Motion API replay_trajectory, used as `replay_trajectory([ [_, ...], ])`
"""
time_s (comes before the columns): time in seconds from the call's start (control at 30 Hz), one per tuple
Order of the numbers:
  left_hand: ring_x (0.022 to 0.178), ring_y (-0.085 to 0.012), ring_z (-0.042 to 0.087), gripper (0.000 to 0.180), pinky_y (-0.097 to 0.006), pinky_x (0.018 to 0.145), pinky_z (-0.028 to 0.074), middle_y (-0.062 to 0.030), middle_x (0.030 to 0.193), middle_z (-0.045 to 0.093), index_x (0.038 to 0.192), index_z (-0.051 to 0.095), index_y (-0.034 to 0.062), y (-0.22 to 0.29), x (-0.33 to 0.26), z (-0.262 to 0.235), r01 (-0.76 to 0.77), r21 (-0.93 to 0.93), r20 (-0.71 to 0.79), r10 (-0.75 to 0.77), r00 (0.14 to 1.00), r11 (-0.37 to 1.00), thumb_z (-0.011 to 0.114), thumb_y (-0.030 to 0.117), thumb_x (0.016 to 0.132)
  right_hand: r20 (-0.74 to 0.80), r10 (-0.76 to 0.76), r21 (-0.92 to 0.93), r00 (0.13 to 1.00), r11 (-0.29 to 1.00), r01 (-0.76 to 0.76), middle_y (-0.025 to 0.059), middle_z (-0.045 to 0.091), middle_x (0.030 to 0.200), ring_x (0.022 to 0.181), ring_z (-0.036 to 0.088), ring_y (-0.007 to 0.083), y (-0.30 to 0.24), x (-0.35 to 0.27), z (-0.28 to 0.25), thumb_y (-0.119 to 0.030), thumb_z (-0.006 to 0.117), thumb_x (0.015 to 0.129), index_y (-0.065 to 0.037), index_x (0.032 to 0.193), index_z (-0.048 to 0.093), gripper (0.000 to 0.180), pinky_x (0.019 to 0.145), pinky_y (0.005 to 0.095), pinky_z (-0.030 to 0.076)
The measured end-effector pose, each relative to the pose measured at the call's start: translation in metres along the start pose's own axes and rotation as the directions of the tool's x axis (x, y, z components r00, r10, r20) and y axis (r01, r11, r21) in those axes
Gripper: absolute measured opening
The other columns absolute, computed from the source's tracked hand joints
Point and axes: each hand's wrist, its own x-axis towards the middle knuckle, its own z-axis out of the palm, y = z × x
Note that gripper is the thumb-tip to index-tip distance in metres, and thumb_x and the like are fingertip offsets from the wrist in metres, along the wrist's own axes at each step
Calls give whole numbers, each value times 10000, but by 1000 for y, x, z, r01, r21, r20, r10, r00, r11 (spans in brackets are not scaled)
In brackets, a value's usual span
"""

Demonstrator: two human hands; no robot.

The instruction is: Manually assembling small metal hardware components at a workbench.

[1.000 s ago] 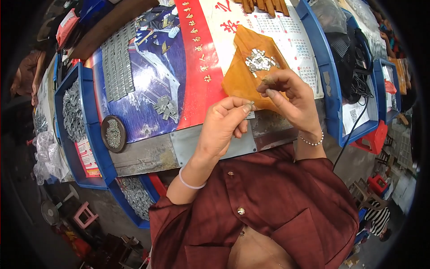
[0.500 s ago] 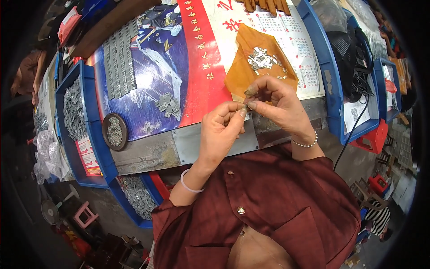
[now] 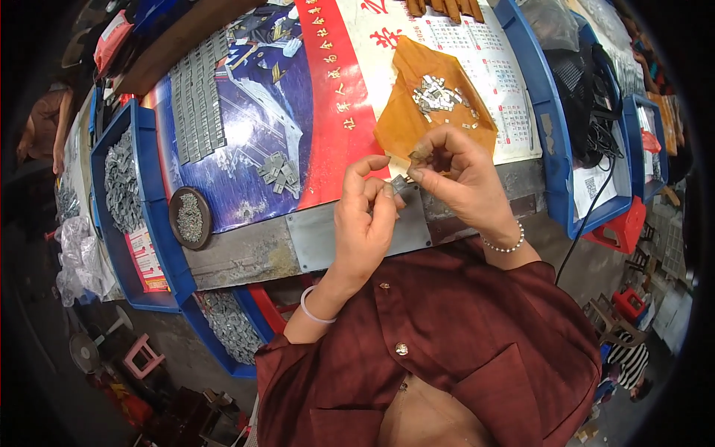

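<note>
At frame centre, the left hand (image 3: 365, 223) pinches a small grey metal piece (image 3: 400, 182) between thumb and fingertips. The right hand (image 3: 458, 179), just beside it to the right, has its fingers curled together on the same piece and a second small part. Both hands hover above a grey metal plate (image 3: 328, 235) at the bench edge. Directly above, an orange sheet (image 3: 417, 112) carries a heap of small metal pieces (image 3: 436, 95). Toward the left lie a loose cluster of parts (image 3: 278, 171), a dark round dish (image 3: 189, 217), and a blue bin (image 3: 153, 201) of grey parts.
</note>
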Motion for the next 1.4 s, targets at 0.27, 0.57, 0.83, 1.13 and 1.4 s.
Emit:
replay_trajectory([
  [0.27,670,-112,579,388,-242,630,467,-70,739,595,1269,375,-21,-4,-1,4,-173,155,-49,182,982,973,456,-33,890,-29,-103,-225,994,970,94,78,624,834,735,626,135,1,-3,14,25,622,790,7,990,558,211,666,257,512],
  [0.57,633,-153,601,449,-275,625,481,-92,681,591,1279,379,-19,-9,-3,4,-287,190,-103,310,945,939,478,-66,844,-60,-191,-310,980,937,163,94,632,848,763,659,172,-2,-4,23,44,630,793,4,989,560,211,667,282,531],
  [0.83,599,-137,553,482,-270,608,473,-88,661,555,1275,386,-24,-11,-2,2,-383,265,-111,423,899,885,488,-92,809,-3,-260,-435,966,870,233,104,645,844,769,663,186,-5,-2,25,63,635,784,7,947,595,177,677,289,532],
  [1.13,704,-117,623,433,-253,680,500,-94,780,642,1278,387,-30,-9,-7,1,-362,277,-116,405,907,890,499,-57,861,73,176,315,982,930,-190,31,595,890,795,611,99,5,4,22,15,642,845,11,991,549,173,698,246,539],
  [1.4,684,-123,620,418,-255,666,498,-93,763,640,1267,404,-23,-18,-6,-2,-485,353,-57,536,842,800,514,-49,864,251,213,341,944,893,-292,2,568,837,760,581,73,11,11,12,-9,670,838,-23,973,557,176,702,227,518],
])
